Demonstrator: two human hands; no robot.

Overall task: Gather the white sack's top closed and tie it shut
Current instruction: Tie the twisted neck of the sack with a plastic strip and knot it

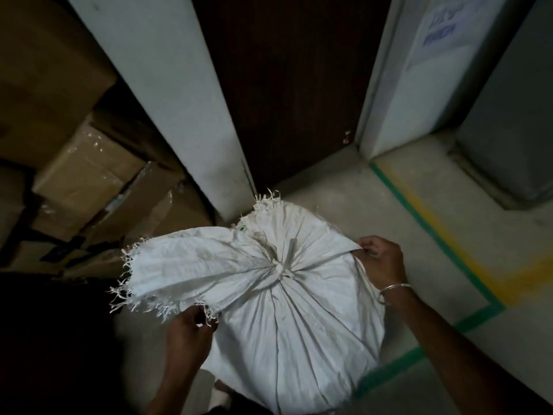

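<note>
The white woven sack (287,339) stands upright on the floor below me. Its top is drawn together at a knot (281,269), and the loose frayed mouth fans out to the left and back. My left hand (188,327) pinches the frayed edge of the left flap at its near corner. My right hand (380,262), with a metal bangle on the wrist, grips a fold of the sack's fabric at its right side. Both hands pull outward, away from the knot.
Stacked cardboard boxes (86,178) stand to the left. A white pillar (167,94) and a dark wooden door (287,85) are right behind the sack. Green and yellow tape lines (443,244) run across the concrete floor on the right. A grey cabinet (508,139) stands at the far right.
</note>
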